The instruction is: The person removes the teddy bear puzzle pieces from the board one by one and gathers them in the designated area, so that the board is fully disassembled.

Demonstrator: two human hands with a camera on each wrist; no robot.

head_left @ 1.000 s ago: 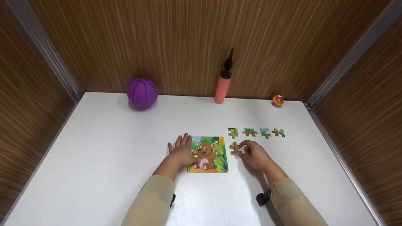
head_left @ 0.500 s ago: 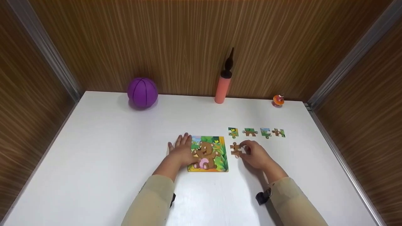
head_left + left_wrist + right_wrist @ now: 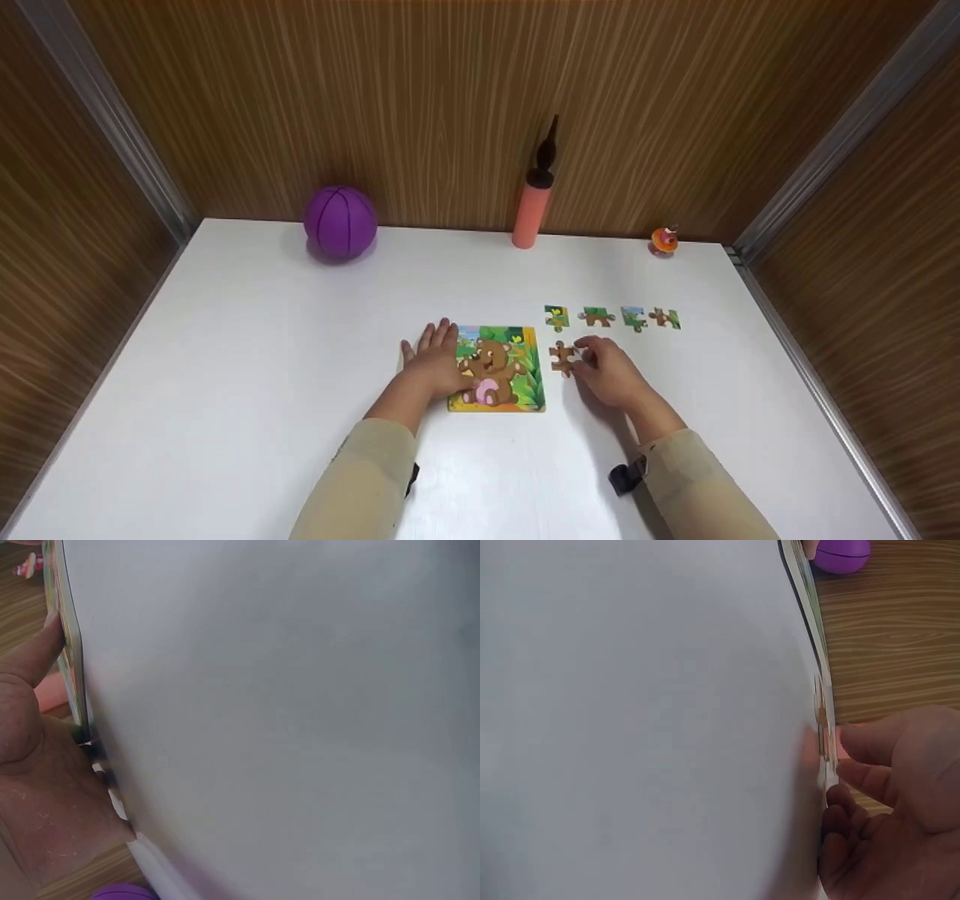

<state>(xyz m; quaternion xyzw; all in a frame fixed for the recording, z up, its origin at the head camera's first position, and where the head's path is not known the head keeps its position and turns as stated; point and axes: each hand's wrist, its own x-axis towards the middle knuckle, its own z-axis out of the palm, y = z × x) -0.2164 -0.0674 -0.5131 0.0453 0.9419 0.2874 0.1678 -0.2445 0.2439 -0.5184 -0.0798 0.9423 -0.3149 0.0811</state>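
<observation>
My left hand [image 3: 435, 366] lies with fingers spread along the left side of a square bear puzzle [image 3: 517, 375], its thumb resting over the picture's lower left. In the left wrist view that thumb [image 3: 46, 641] overlaps the board's edge. Just right of the puzzle, a brown jigsaw piece [image 3: 562, 360] lies on the white table. My right hand [image 3: 613, 373] holds its right side between bent thumb and index finger. Seen edge-on in the right wrist view, the piece is close to the fingertips [image 3: 855, 741], with the other fingers curled below.
Several loose jigsaw pieces [image 3: 597, 316] form a row behind my right hand. At the table's back stand a purple ball [image 3: 340, 223], a pink hand pump [image 3: 531, 214] with a black top, and a small orange-and-red toy figure [image 3: 664, 240]. Wood-grain walls [image 3: 450, 112] surround the table.
The brown piece shows a little narrower between the right fingertips, and those fingers have shifted very slightly. The left hand and the bear puzzle keep their place.
</observation>
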